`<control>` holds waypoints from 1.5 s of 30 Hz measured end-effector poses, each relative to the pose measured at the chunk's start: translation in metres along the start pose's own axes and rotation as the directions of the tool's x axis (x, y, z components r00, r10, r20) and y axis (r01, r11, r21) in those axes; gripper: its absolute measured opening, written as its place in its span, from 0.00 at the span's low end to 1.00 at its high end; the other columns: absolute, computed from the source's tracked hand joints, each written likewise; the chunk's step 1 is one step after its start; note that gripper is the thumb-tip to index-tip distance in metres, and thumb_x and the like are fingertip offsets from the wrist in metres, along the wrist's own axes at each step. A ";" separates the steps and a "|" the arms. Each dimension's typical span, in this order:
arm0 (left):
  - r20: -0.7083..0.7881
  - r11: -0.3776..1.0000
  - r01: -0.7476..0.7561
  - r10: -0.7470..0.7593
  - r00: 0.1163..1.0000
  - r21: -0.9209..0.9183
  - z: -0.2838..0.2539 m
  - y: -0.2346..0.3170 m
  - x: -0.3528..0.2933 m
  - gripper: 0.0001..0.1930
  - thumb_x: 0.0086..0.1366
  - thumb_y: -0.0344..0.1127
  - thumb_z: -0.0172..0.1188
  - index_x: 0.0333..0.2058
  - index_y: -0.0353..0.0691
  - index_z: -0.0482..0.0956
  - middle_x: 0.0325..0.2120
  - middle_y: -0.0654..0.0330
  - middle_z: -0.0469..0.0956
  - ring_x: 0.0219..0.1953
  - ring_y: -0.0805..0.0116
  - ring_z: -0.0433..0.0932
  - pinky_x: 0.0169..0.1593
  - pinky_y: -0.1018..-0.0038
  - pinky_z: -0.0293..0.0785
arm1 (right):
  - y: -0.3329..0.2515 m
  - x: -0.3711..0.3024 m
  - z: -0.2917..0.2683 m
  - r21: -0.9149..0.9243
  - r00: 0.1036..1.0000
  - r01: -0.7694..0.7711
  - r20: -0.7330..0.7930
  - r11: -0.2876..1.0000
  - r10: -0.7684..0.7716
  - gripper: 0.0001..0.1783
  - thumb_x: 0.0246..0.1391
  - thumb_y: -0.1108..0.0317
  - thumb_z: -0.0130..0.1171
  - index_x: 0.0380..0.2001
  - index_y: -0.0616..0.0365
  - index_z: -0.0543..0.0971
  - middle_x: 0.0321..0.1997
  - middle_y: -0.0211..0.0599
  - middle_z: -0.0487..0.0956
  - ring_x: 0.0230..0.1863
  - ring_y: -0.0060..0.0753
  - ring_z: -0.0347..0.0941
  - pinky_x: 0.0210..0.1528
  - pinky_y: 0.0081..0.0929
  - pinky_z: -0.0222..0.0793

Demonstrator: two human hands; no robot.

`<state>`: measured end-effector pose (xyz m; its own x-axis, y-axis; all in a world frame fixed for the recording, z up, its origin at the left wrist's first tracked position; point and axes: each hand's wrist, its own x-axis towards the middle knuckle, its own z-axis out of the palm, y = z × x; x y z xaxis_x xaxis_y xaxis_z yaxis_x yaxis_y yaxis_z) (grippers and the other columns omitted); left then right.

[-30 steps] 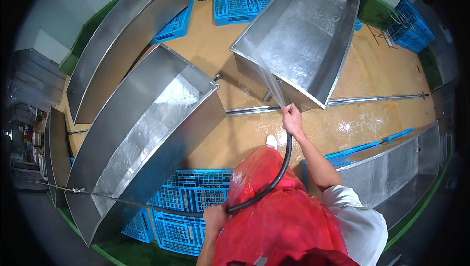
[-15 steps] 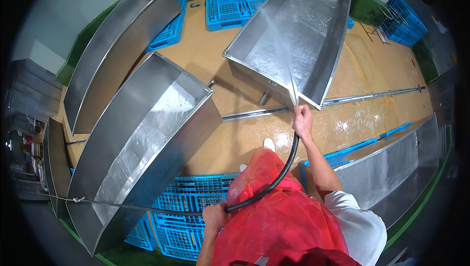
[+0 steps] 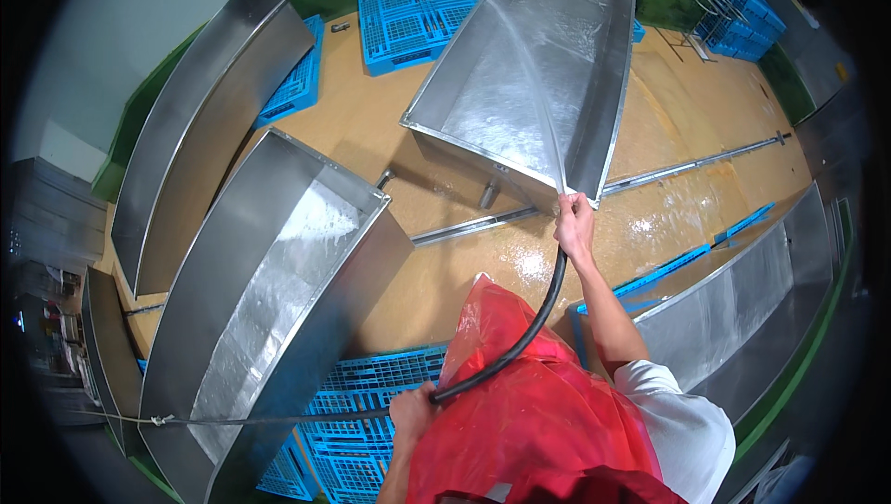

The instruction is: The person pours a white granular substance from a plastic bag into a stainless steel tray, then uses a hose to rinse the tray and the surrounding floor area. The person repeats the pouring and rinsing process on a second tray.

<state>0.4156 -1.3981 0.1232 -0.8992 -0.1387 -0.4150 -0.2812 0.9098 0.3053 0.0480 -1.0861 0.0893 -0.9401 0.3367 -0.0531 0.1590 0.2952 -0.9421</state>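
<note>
My right hand (image 3: 575, 226) is closed round the end of a black hose (image 3: 548, 304), just off the near rim of a long stainless steel tub (image 3: 510, 109). Water (image 3: 536, 86) sprays from the hose end in an arc up over that tub's left side. Wet, shiny patches show on its bottom. Lower down, my left hand (image 3: 411, 411) grips the same hose in front of my red apron (image 3: 529, 393). From there the hose runs left across a second steel tub (image 3: 269, 290), where a knotted cord is tied to it.
More steel tubs stand at the far left (image 3: 209, 133) and at the right (image 3: 742, 309). Blue plastic pallets (image 3: 418, 17) lie at the back, and others (image 3: 362, 420) are near my left arm. A metal drain channel (image 3: 473, 226) crosses the wet tan floor.
The view has shifted a little, moving the far tub left and up in the picture. The water arc now lands farther left, near the tub's left rim. Both hands keep their hold on the hose.
</note>
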 end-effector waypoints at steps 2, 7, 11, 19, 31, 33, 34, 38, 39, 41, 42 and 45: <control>-0.030 0.999 -0.031 0.031 0.999 -0.023 -0.004 -0.003 0.018 0.12 0.56 0.51 0.70 0.30 0.51 0.83 0.21 0.49 0.83 0.26 0.44 0.84 0.31 0.50 0.79 | 0.014 0.023 0.006 -0.044 0.995 0.080 -0.048 0.996 -0.082 0.14 0.72 0.58 0.54 0.35 0.56 0.70 0.17 0.31 0.70 0.12 0.24 0.66 0.13 0.28 0.61; -0.028 0.999 -0.042 0.043 0.999 0.014 -0.031 -0.001 0.069 0.13 0.57 0.53 0.70 0.30 0.52 0.83 0.20 0.50 0.83 0.26 0.44 0.84 0.31 0.50 0.79 | 0.002 0.064 0.024 -0.016 0.993 0.059 -0.105 0.998 -0.060 0.15 0.72 0.59 0.54 0.34 0.57 0.70 0.17 0.31 0.71 0.12 0.24 0.67 0.14 0.28 0.62; -0.024 0.999 -0.036 0.036 0.999 -0.008 -0.055 0.003 0.107 0.14 0.57 0.53 0.69 0.30 0.51 0.83 0.21 0.51 0.83 0.27 0.44 0.85 0.31 0.50 0.79 | -0.036 0.089 0.038 0.013 0.991 0.025 -0.135 1.000 -0.023 0.15 0.72 0.59 0.55 0.33 0.57 0.70 0.16 0.31 0.71 0.12 0.24 0.68 0.14 0.28 0.62; -0.043 0.999 -0.035 0.035 0.998 -0.006 -0.094 0.003 0.178 0.12 0.57 0.51 0.70 0.34 0.52 0.86 0.25 0.52 0.85 0.30 0.45 0.85 0.34 0.51 0.80 | -0.072 0.152 0.071 0.013 0.984 0.044 -0.171 0.999 -0.041 0.16 0.72 0.57 0.55 0.33 0.56 0.70 0.17 0.29 0.71 0.14 0.21 0.67 0.15 0.28 0.62; 0.030 0.990 -0.132 0.130 0.991 0.052 -0.148 -0.059 0.292 0.09 0.60 0.47 0.66 0.38 0.57 0.84 0.24 0.51 0.84 0.30 0.43 0.85 0.33 0.49 0.81 | -0.148 0.206 0.146 0.053 0.976 -0.068 -0.205 0.996 0.077 0.18 0.69 0.56 0.57 0.37 0.62 0.75 0.18 0.39 0.75 0.21 0.30 0.73 0.30 0.39 0.69; 0.088 0.989 -0.142 0.137 0.987 0.045 -0.159 -0.075 0.311 0.09 0.61 0.47 0.63 0.39 0.58 0.84 0.25 0.49 0.84 0.31 0.42 0.85 0.34 0.49 0.81 | -0.151 0.216 0.169 -0.004 0.978 -0.032 -0.206 0.999 0.031 0.17 0.69 0.57 0.57 0.35 0.61 0.74 0.18 0.37 0.75 0.18 0.29 0.72 0.26 0.35 0.68; 0.113 0.989 -0.144 0.140 0.984 0.026 -0.168 -0.080 0.318 0.09 0.62 0.48 0.62 0.39 0.58 0.84 0.26 0.48 0.84 0.32 0.42 0.85 0.34 0.48 0.81 | -0.147 0.220 0.179 -0.045 0.978 -0.004 -0.209 0.999 -0.006 0.16 0.70 0.57 0.57 0.34 0.60 0.73 0.18 0.34 0.74 0.16 0.25 0.70 0.21 0.32 0.66; 0.167 0.989 -0.145 0.147 0.975 -0.022 -0.215 -0.102 0.338 0.12 0.62 0.51 0.60 0.40 0.58 0.85 0.28 0.45 0.84 0.35 0.42 0.86 0.38 0.47 0.81 | -0.136 0.234 0.228 -0.180 0.979 0.016 -0.198 0.984 -0.052 0.17 0.70 0.57 0.56 0.32 0.59 0.72 0.17 0.32 0.74 0.15 0.25 0.72 0.18 0.29 0.66; 0.182 0.988 -0.151 0.155 0.971 -0.038 -0.221 -0.111 0.343 0.12 0.62 0.52 0.60 0.41 0.59 0.86 0.29 0.44 0.84 0.35 0.43 0.86 0.38 0.47 0.80 | -0.137 0.234 0.238 -0.210 0.980 0.006 -0.193 0.978 -0.048 0.17 0.70 0.57 0.56 0.32 0.59 0.72 0.17 0.32 0.74 0.16 0.25 0.73 0.18 0.30 0.67; 0.204 0.989 -0.141 0.146 0.968 -0.040 -0.225 -0.132 0.351 0.14 0.62 0.53 0.60 0.41 0.58 0.86 0.29 0.45 0.84 0.36 0.42 0.86 0.39 0.46 0.80 | -0.141 0.230 0.262 -0.248 0.983 -0.011 -0.182 0.969 -0.036 0.18 0.70 0.57 0.56 0.31 0.59 0.72 0.17 0.33 0.74 0.16 0.27 0.73 0.18 0.31 0.67; 0.216 0.990 -0.138 0.144 0.966 -0.041 -0.226 -0.142 0.355 0.14 0.62 0.53 0.60 0.41 0.58 0.86 0.28 0.45 0.84 0.36 0.42 0.86 0.39 0.46 0.80 | -0.143 0.228 0.270 -0.246 0.985 -0.042 -0.173 0.968 -0.001 0.18 0.70 0.57 0.56 0.31 0.59 0.72 0.17 0.33 0.74 0.16 0.28 0.73 0.18 0.31 0.67; 0.223 0.986 -0.155 0.166 0.961 -0.063 -0.226 -0.172 0.362 0.15 0.62 0.53 0.60 0.44 0.57 0.86 0.29 0.45 0.84 0.37 0.41 0.86 0.40 0.46 0.80 | -0.162 0.219 0.294 -0.198 0.986 -0.065 -0.165 0.978 0.032 0.18 0.70 0.57 0.56 0.31 0.60 0.71 0.17 0.34 0.74 0.16 0.29 0.73 0.18 0.32 0.68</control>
<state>0.0623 -1.6931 0.1141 -0.8356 0.1048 -0.5393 -0.1586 0.8938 0.4194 -0.2724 -1.3231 0.1331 -0.8718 0.4891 -0.0275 0.2758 0.4437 -0.8527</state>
